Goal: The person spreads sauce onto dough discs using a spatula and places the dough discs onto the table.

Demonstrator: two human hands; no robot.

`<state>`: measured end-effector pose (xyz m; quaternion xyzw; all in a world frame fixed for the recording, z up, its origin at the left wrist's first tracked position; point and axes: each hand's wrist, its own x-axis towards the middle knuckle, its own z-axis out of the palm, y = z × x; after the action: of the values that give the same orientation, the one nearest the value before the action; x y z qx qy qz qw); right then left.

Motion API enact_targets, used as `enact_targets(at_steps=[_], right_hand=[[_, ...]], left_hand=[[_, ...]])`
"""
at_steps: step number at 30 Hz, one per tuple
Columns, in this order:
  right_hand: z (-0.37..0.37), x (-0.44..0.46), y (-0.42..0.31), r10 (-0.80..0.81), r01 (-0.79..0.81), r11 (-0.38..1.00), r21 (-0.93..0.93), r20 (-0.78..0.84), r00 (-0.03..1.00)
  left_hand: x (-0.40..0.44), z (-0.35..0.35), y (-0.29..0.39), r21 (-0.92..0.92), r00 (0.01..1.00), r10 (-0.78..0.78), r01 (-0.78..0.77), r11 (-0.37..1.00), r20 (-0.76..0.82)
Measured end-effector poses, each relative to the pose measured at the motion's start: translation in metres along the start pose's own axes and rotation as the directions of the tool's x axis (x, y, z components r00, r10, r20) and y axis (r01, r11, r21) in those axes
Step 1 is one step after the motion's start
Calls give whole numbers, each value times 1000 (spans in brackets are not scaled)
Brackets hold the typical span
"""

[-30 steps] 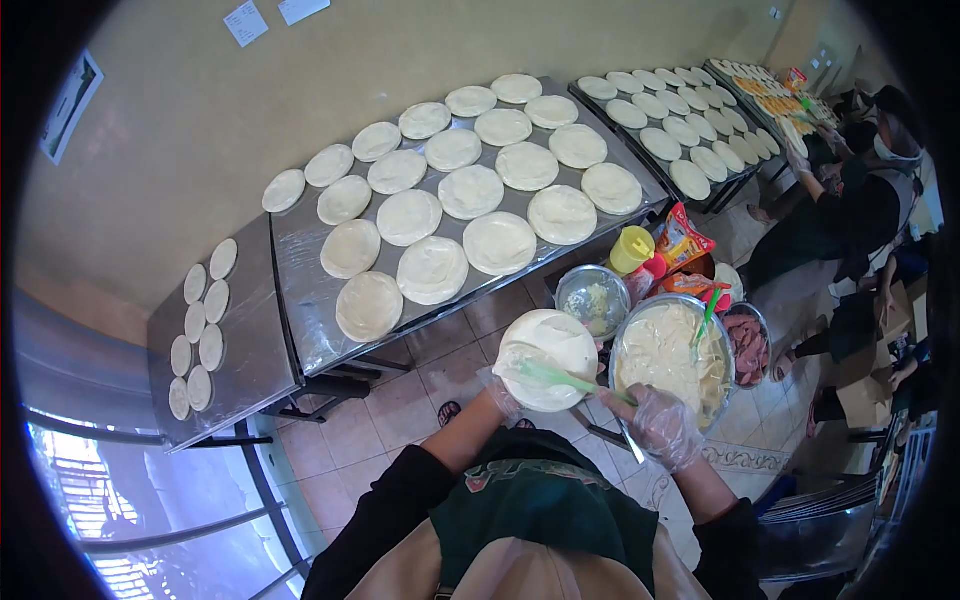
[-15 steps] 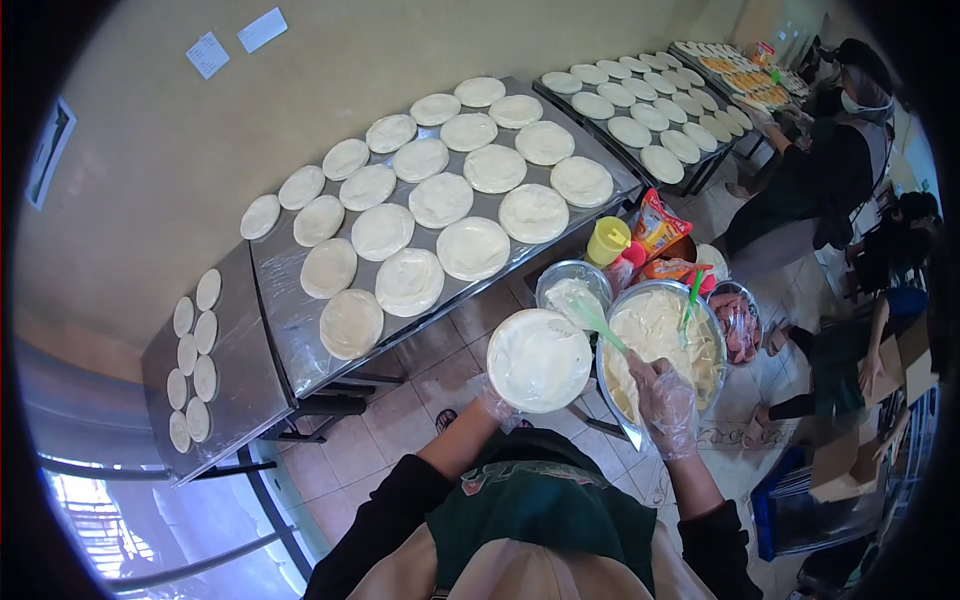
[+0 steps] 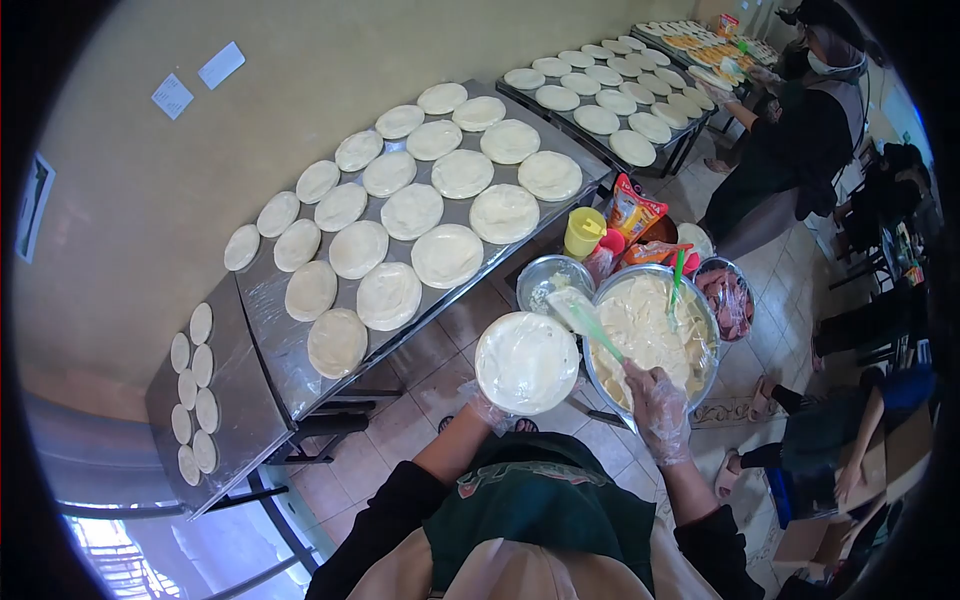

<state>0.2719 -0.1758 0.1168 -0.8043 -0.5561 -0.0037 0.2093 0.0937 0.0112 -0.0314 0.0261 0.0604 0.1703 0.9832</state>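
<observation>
Beside the bowl (image 3: 716, 348): left grip (image 3: 492, 408) holding dough (image 3: 527, 364), right grip (image 3: 657, 408) holding spatula (image 3: 578, 314). Likely spreading step; next stroke calls for level dough.

Left hand: gloved, at the near edge of the pale round (image 3: 527, 363), bearing it (image 3: 488, 410); top smeared white.
Right hand: gloved, gripping the green spatula (image 3: 598, 332) by its handle (image 3: 662, 408).
Spatula blade: white-coated, at 1 o'clock from the round.
Large bowl: between 2 and 3 o'clock, pale cream inside (image 3: 714, 350).
Small bowl: between 12 and 1 (image 3: 530, 277).
Metal table: 10 o'clock, bearing rows of discs (image 3: 268, 325).
Co-worker: between 1 and 2, farther off (image 3: 785, 145).
</observation>
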Motion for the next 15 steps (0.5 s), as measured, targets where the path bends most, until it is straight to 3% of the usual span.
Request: enact_targets(at_steps=[1,2,3,6,7,8,9,10,12,14,15], right_hand=[[0,-4,-1,-38,38,999,0,-14,999],[-3,-8,-4,-118,118,993,11,8,993],[-2,-11,-5,-111,111,994,12,6,994],[3,-11,0,-121,124,992,-32,83,989],[6,-8,6,-46,49,998,-34,74,996],[8,-7,8,31,-29,999,-34,64,997],[9,-8,8,35,-33,999,-33,64,997],[9,-9,8,27,-27,999,31,-9,1000],[8,-16,3,29,-21,996,91,-77,997],[8,-26,-11,-98,97,994,55,13,995],[12,-29,-13,-87,87,995,51,8,996]], left_hand=[[1,-3,-2,-2,1000,-4,4,1000,-2],[3,-4,-2,282,998,68,-65,957,-1],[4,-4,-3,542,991,135,-126,831,23],[8,-1,-8,576,986,164,-155,802,37],[4,13,-8,575,986,162,-151,804,33],[-3,28,-5,268,998,49,-55,962,30],[-6,38,-3,-68,996,-58,62,996,68],[-2,26,-4,-67,996,-61,65,996,68],[5,10,-9,239,987,162,-162,957,19],[-1,10,-2,159,992,116,-121,980,40],[-1,12,3,79,995,77,-83,993,70]])
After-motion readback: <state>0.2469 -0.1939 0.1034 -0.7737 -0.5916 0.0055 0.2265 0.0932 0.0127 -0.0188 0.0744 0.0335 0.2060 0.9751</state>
